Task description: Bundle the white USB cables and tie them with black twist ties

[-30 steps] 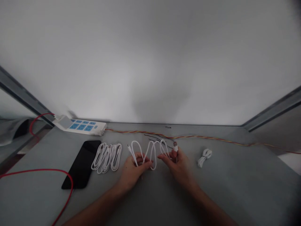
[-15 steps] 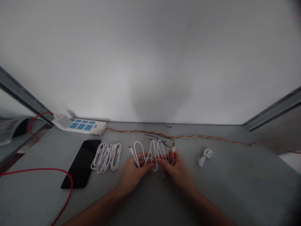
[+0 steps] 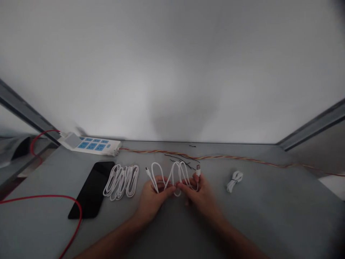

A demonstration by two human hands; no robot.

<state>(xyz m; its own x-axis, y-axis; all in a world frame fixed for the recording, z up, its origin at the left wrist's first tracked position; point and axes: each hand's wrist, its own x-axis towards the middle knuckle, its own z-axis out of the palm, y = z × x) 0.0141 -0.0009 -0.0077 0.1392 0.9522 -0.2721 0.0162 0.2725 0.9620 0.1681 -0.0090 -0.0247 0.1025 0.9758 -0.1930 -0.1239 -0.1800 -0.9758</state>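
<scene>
A white USB cable (image 3: 156, 166) runs in loose loops between my two hands, over the grey table. My left hand (image 3: 152, 198) pinches it with thumb and fingers, and its small plug end sticks up at the left. My right hand (image 3: 199, 194) grips the loops on the other side, with the larger USB plug (image 3: 198, 170) standing up beside the index finger. The thumbs nearly meet in the middle. Several coiled white cables (image 3: 121, 181) lie left of my left hand. To the right of my right hand lies a tied white cable bundle (image 3: 234, 181).
A black phone (image 3: 93, 189) lies at the left, crossed by a red cable (image 3: 80, 212). Behind it sits a white power strip (image 3: 91, 145) with blue sockets. A twisted red-yellow wire (image 3: 229, 157) runs along the back, near several black ties (image 3: 180, 157). A white wall (image 3: 172, 72) rises behind.
Both hands keep hold of the cable with almost no movement. The loops have shifted very slightly, and the whole view has moved a little.
</scene>
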